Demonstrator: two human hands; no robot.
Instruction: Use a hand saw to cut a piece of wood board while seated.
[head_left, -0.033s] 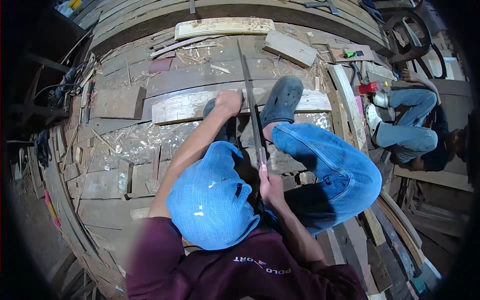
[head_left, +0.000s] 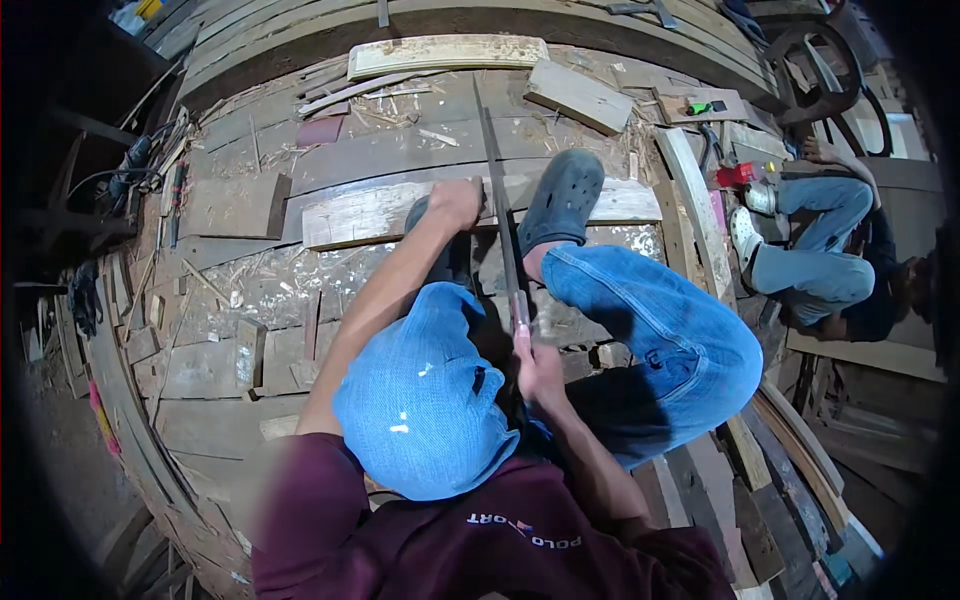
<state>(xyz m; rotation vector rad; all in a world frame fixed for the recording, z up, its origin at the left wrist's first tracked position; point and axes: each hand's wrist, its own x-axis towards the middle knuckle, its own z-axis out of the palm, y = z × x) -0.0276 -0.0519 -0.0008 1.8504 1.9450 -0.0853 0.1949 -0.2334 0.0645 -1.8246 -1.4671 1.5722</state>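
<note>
Maroon covers the shirt [head_left: 410, 545], with pale lettering across the chest, above mid-blue jeans [head_left: 410, 385] flecked white at one knee. Dark grey clogs [head_left: 568, 195] carry a pattern of round holes. The long blade [head_left: 503, 210] shows dull grey against a plank [head_left: 365, 215] streaked chalky white over brown. At right, a co-worker's faded blue jeans [head_left: 822, 270] meet white clogs [head_left: 746, 238] near a bright red object [head_left: 737, 175].
</note>
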